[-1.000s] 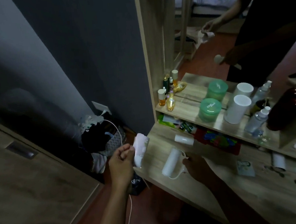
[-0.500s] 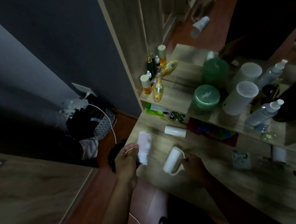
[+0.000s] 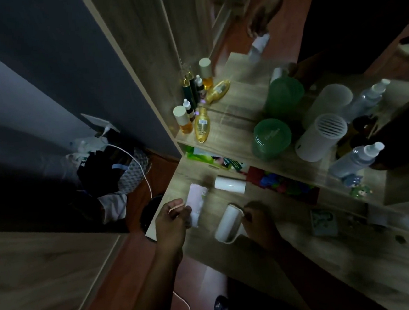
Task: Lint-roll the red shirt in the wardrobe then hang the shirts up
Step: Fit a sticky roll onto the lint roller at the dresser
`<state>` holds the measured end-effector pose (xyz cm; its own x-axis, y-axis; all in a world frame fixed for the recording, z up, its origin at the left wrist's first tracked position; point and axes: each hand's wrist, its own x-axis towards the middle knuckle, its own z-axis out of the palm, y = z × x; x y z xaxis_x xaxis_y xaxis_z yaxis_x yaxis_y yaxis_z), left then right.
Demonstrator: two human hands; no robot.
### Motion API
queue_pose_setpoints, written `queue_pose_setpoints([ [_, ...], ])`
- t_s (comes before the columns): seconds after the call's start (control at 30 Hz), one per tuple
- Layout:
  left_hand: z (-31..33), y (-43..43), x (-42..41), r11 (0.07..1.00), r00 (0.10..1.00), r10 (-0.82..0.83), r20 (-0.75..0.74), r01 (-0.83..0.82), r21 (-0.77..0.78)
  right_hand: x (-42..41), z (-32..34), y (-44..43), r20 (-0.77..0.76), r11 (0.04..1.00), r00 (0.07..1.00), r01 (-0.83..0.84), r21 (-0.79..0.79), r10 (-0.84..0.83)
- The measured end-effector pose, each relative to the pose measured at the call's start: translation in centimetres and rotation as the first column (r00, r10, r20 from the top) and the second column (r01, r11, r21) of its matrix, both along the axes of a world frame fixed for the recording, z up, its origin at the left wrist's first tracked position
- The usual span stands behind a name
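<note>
The white lint roller (image 3: 227,223) lies on the wooden dressing table (image 3: 270,256) near its front left corner. My right hand (image 3: 257,221) grips the roller at its handle end. A pale pink cover (image 3: 197,199) lies flat on the table just left of the roller. My left hand (image 3: 172,219) pinches the cover's near end. No shirt or wardrobe is in view.
A spare white roll (image 3: 230,184) lies behind the roller. The shelf above holds small bottles (image 3: 202,125), a green jar (image 3: 271,138), a white cylinder (image 3: 320,138) and a spray bottle (image 3: 356,159). A mirror stands behind. A bin (image 3: 115,171) with a white cable (image 3: 142,170) sits on the floor at left.
My left hand brought the pink cover down from the air onto the table. My view tilted downward and moved closer. My right hand stayed on the roller.
</note>
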<state>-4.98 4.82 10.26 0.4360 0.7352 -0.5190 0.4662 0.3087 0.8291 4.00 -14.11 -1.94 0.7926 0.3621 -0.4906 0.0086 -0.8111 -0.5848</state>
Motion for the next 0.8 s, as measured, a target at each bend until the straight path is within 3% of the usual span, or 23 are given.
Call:
queue_pose_setpoints([
  [0.13, -0.4, 0.0, 0.1, 1.0, 1.0, 0.011, -0.02, -0.011, -0.008, 1.5, 0.7, 0.9, 0.059, 0.997, 0.998, 0.032, 0.075, -0.036],
  [0.23, -0.2, 0.1, 0.0, 0.999, 0.999, 0.035, -0.026, -0.035, -0.012, 2.1, 0.8, 2.1, 0.291, 0.986, 0.954, 0.023, 0.163, -0.07],
  [0.3, -0.2, 0.3, -0.3, 0.999, 0.999, 0.041, -0.031, -0.041, -0.009, 2.6, 0.4, 3.0, 0.364, 0.993, 0.931, -0.006, 0.117, -0.037],
  [0.37, -0.1, 0.7, -0.7, 0.998, 0.997, 0.064, -0.034, -0.065, -0.01, 3.4, -0.3, 4.1, 0.386, 0.998, 0.92, -0.058, -0.026, 0.063],
  [0.47, 0.0, 1.6, -1.5, 0.995, 0.994, 0.104, -0.031, -0.104, -0.004, 4.2, -0.9, 5.9, 0.315, 0.989, 0.941, -0.089, -0.114, 0.121],
  [0.63, 1.0, 3.4, -3.8, 0.983, 0.983, 0.181, -0.025, -0.18, 0.017, 4.2, -0.7, 7.8, 0.23, 0.989, 0.968, -0.077, -0.125, 0.104],
  [0.8, 2.3, 6.2, -7.7, 0.946, 0.945, 0.324, 0.05, -0.324, -0.009, 1.8, 1.9, 11.9, -0.027, 0.973, 0.999, 0.046, 0.226, -0.041],
])
